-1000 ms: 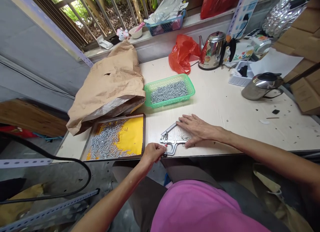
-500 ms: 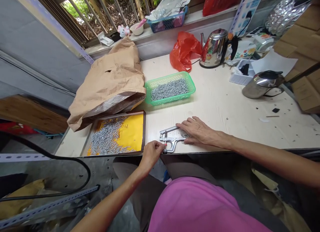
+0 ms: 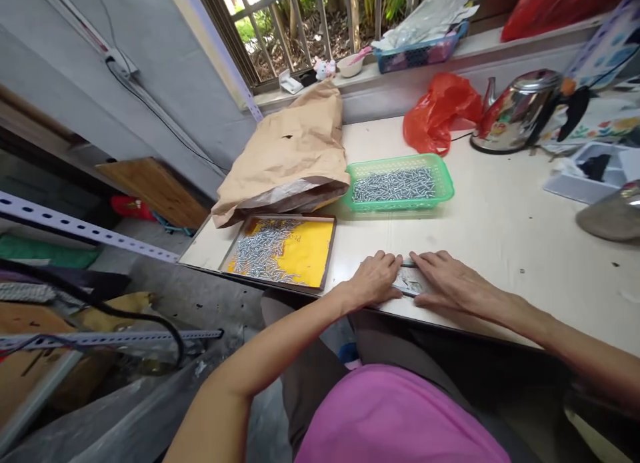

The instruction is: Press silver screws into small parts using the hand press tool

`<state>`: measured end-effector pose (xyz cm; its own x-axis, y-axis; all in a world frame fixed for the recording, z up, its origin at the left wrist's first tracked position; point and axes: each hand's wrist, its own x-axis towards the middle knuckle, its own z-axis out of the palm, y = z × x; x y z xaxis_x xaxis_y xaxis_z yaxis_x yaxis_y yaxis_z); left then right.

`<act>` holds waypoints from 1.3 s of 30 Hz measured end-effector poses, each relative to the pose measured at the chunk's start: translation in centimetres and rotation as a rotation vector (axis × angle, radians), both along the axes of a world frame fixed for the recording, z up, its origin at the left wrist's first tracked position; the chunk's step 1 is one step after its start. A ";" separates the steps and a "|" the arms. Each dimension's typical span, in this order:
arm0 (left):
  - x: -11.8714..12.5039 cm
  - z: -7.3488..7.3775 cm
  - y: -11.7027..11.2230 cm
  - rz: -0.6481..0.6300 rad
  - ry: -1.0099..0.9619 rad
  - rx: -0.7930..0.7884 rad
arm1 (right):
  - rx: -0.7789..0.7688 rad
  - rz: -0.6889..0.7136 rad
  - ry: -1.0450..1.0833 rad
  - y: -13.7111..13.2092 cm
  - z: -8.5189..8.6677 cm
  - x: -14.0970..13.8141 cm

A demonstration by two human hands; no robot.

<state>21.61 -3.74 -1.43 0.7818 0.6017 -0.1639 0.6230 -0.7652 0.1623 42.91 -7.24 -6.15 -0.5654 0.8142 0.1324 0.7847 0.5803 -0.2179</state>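
A pair of silvery metal hand pliers [image 3: 409, 292] lies flat on the table near its front edge, with only part of its two handles showing. My left hand [image 3: 375, 276] is closed over the head of the pliers and hides it, so whatever sits in the jaws is out of sight. At the other end, my right hand [image 3: 445, 278] grips the handle ends between thumb and fingers. Left of my hands is a shallow tray [image 3: 329, 256] with a yellow bottom and a heap of small metal pins [image 3: 260, 250].
Behind my hands stands a green plastic basket [image 3: 443, 195] full of similar pins. A large brown paper bag [image 3: 295, 150] leans over the tray's back edge. Farther back are a red plastic bag [image 3: 440, 113] and a steel kettle [image 3: 520, 113]. A metal pot [image 3: 610, 216] stands at the right.
My left hand has moved from the jaw tip onto the head of the pliers, covering it. The hands are now closer together. The view has swung left.
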 end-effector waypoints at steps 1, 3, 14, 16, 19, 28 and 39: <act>-0.1 0.0 0.1 -0.012 0.002 0.009 | -0.008 -0.015 -0.031 -0.1 0.3 0.0; -0.1 -0.1 0.4 -0.040 0.009 0.022 | -0.031 -0.032 -0.080 -0.4 1.3 -0.4; -0.3 -0.9 0.4 -0.086 -0.012 0.008 | -0.077 -0.125 -0.139 -1.7 2.0 -3.1; -0.3 -0.8 0.6 -0.092 -0.024 0.016 | -0.082 -0.129 -0.141 -1.5 2.2 -3.1; 0.1 -0.5 1.3 -0.062 -0.043 0.053 | -0.073 -0.137 -0.126 -0.3 3.0 -2.4; 1.4 -4.5 -2.3 0.056 -0.355 0.175 | -0.173 -0.093 -0.072 5.4 2.6 1.0; 1.4 -4.3 -3.4 0.096 -0.513 0.036 | -0.050 -0.230 -0.075 9.0 3.4 -0.7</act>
<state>22.96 -7.14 -5.78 0.6973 0.6726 0.2479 0.5376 -0.7195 0.4397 42.21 1.77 -2.76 -0.3709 0.9272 0.0530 0.9101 0.3742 -0.1781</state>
